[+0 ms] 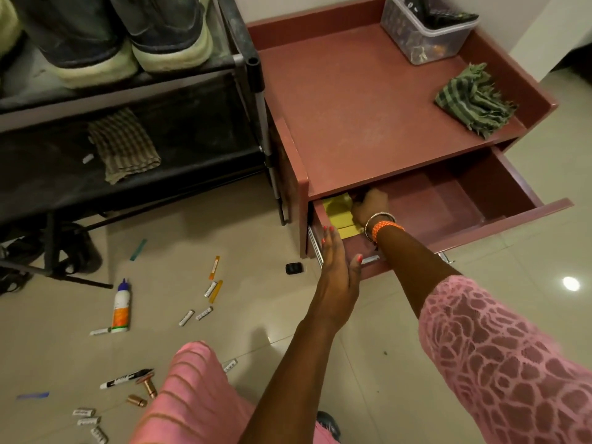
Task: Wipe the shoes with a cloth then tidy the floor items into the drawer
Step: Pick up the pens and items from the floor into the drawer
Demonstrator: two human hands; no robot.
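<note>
Drawer of reddish-brown wood stands pulled well out of the low reddish-brown cabinet, its floor mostly bare to the right and yellow flat pads tucked in its left corner under the cabinet edge. The right hand reaches into that corner with fingers curled beside the pads; whether it holds anything I cannot tell. The left hand hovers flat and spread at the drawer's front left corner, gripping nothing. A green striped cloth lies crumpled near the cabinet top's right edge. On the pale tiled floor lie scattered small white batteries, a white glue bottle and a black-capped marker, well apart from the drawer. Dark shoes with pale soles sit on the black rack.
</note>
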